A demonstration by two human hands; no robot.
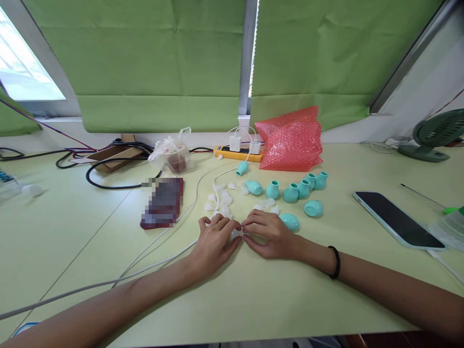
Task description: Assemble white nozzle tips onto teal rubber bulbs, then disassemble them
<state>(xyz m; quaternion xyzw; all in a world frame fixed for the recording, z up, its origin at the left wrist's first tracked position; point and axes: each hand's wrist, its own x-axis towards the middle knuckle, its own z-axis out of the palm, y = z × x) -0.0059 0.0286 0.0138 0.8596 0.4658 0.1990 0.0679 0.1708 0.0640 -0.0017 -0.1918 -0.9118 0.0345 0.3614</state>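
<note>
Between the fingertips of my left hand (218, 239) and my right hand (267, 234) is a small translucent white piece (236, 234), partly hidden by the fingers. Both hands pinch it just above the table. Just beyond them lies a loose pile of similar white pieces (223, 199), with a few more near a turquoise bulb-shaped part (290, 222) beside my right hand. Several such hollow turquoise parts (291, 193) stand or lie behind my right hand, some with their round openings upward.
White cables run across the table past my left arm to a yellow power strip (237, 153). Pink bubble wrap bags (292, 142) lean at the back. A phone (397, 217) lies right, near a green fan (435, 133). Left are a dark red packet (163, 203) and a cardboard box (114, 159).
</note>
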